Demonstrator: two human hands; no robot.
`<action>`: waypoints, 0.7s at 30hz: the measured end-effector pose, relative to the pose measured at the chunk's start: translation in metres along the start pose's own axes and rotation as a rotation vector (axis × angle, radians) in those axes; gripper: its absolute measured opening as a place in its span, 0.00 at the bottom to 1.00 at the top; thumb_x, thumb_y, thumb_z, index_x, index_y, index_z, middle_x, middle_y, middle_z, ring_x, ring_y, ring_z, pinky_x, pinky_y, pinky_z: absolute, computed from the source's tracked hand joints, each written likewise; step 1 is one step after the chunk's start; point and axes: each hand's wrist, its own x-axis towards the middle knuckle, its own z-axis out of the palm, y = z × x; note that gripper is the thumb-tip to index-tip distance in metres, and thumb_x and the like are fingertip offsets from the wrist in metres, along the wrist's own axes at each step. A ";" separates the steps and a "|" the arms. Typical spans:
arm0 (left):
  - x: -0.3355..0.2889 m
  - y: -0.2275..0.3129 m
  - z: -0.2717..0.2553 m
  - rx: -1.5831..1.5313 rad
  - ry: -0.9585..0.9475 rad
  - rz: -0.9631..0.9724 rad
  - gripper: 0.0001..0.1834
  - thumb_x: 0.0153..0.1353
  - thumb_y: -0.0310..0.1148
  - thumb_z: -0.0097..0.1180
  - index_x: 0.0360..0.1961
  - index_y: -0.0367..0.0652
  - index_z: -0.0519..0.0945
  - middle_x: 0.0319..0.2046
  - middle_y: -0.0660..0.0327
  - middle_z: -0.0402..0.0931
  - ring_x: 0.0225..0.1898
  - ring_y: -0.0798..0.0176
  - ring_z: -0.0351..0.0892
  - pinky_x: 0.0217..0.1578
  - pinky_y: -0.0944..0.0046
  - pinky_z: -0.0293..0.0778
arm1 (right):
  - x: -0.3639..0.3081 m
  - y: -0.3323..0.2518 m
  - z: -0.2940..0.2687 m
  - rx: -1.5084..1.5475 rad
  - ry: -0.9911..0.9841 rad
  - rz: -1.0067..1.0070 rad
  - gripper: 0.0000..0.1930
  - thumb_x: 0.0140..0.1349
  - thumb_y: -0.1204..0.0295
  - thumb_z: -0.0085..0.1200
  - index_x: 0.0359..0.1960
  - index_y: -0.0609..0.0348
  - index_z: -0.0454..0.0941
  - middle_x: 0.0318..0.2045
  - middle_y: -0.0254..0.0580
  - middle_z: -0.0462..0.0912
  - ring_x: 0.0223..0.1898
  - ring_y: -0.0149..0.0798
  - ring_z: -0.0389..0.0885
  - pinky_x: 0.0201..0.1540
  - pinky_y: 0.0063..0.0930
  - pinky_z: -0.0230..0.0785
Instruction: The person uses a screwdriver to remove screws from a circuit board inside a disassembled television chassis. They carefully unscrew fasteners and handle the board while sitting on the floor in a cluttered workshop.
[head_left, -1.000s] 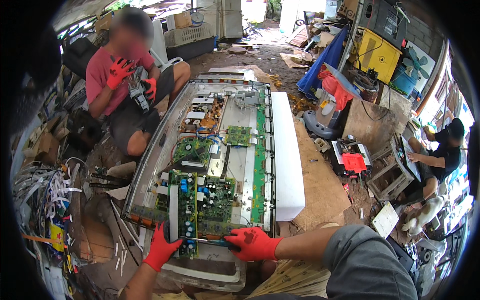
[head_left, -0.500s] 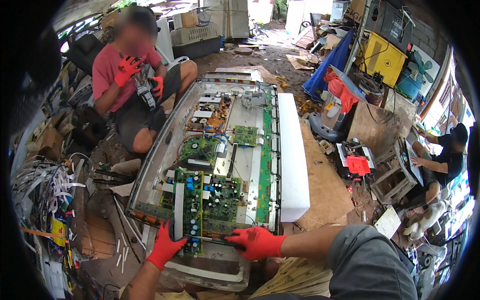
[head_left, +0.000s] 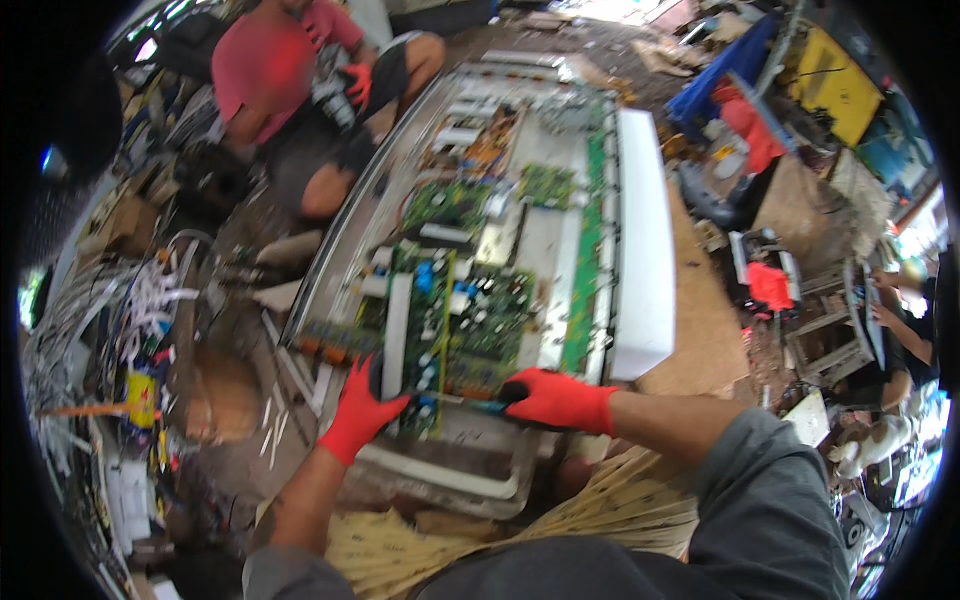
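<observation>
A large flat TV panel [head_left: 572,300] lies back side up before me, with green circuit boards mounted on it. At its near end, my red-gloved left hand [head_left: 362,410] is closed round the lower left edge of a tall green circuit board [head_left: 430,345], beside a long pale metal strip [head_left: 397,335]. My red-gloved right hand [head_left: 560,402] grips a screwdriver [head_left: 448,399] by its teal handle. The thin shaft points left across the board's near end, toward my left thumb. Motion blur hides what the tip touches.
A white foam block [head_left: 645,250] runs along the panel's right side. At the far left sits a co-worker in a pink shirt [head_left: 243,65]. Tangled cables [head_left: 140,310] are heaped at the left. Another person [head_left: 910,330] sits at the right, near a dog [head_left: 875,445].
My view has shifted, so the panel appears higher and further right. Both my hands stay at the board's near end, the screwdriver still in the right. The co-worker's head appears bent lower.
</observation>
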 end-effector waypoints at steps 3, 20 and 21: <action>-0.004 -0.002 -0.001 0.000 -0.006 -0.013 0.47 0.50 0.42 0.76 0.68 0.36 0.68 0.63 0.42 0.70 0.68 0.40 0.66 0.67 0.47 0.64 | -0.005 0.008 0.017 -0.466 0.197 -0.209 0.17 0.58 0.64 0.59 0.45 0.59 0.79 0.43 0.48 0.85 0.48 0.52 0.83 0.48 0.46 0.76; -0.004 0.040 -0.008 0.131 -0.042 0.175 0.41 0.53 0.31 0.71 0.70 0.50 0.70 0.56 0.44 0.71 0.58 0.39 0.73 0.59 0.50 0.71 | 0.005 -0.010 0.009 -0.333 -0.015 0.047 0.21 0.63 0.55 0.53 0.43 0.62 0.79 0.39 0.56 0.85 0.47 0.59 0.84 0.52 0.49 0.76; -0.004 0.042 -0.008 0.154 -0.079 0.124 0.38 0.54 0.31 0.70 0.68 0.49 0.72 0.55 0.44 0.71 0.57 0.39 0.73 0.58 0.49 0.71 | 0.004 -0.007 0.011 -0.381 0.022 -0.006 0.20 0.62 0.55 0.55 0.44 0.61 0.78 0.39 0.54 0.86 0.46 0.58 0.84 0.51 0.49 0.76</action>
